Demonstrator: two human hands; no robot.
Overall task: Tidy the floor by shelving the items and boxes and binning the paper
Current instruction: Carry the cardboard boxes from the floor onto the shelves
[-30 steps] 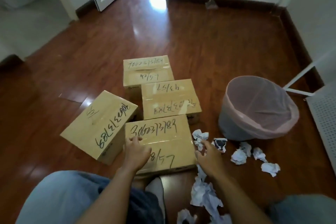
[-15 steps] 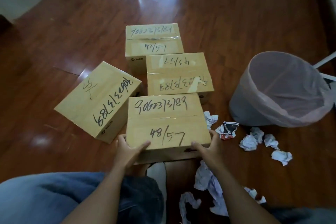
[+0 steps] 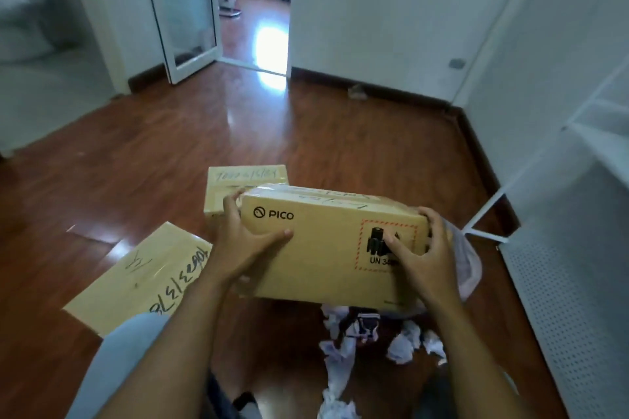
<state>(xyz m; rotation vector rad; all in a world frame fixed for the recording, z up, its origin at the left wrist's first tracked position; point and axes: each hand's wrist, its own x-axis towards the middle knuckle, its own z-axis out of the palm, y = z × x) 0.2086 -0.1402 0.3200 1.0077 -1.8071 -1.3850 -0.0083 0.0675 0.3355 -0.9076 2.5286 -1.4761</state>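
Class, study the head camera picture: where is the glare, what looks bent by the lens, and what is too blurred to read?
Head view: glare washes out the floor at the doorway; the wide lens bows the door frame and white shelf; motion blur smears the handwriting on the held box, though its PICO logo stays legible.

Both forearms extended forward, left hand (image 3: 243, 241) and right hand (image 3: 423, 250) gripping opposite ends, fingers curled

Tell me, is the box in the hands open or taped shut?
Shut. The PICO box shows shiny clear tape along its closed top, and no flap is lifted.
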